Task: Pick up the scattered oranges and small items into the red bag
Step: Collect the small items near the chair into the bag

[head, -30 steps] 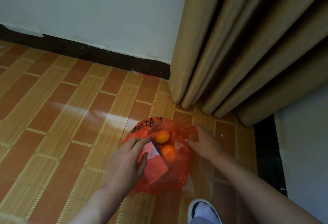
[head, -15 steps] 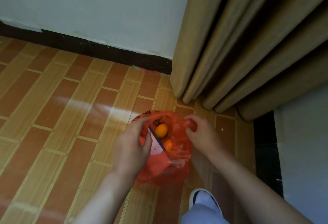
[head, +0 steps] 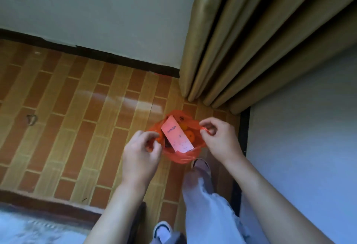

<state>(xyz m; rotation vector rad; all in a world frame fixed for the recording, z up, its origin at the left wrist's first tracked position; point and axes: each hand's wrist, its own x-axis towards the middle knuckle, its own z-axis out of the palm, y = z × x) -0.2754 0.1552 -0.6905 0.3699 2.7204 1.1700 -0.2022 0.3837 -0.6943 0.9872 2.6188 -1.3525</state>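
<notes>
Red bag (head: 183, 155) held open above tiled floor (head: 77, 118), near curtain (head: 241, 50) foot. Head view: bag bottom and most contents hidden by box and plastic; oranges (head: 189, 134) only partly seen, count unclear. Pale pink box (head: 176, 136) inside, long axis running far-left to near-right, print reads "ANKER". Left hand (head: 141, 152) pinches left handle, fingers curled. Right hand (head: 220, 139) pinches right handle likewise. Shoes (head: 201, 166) partly cut off below.

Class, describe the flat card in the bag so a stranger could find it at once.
Start at the curtain, then drop to the red bag held open between both hands. Inside, the pale card lies across the oranges: flat, rectangular, printed, not round.
</notes>
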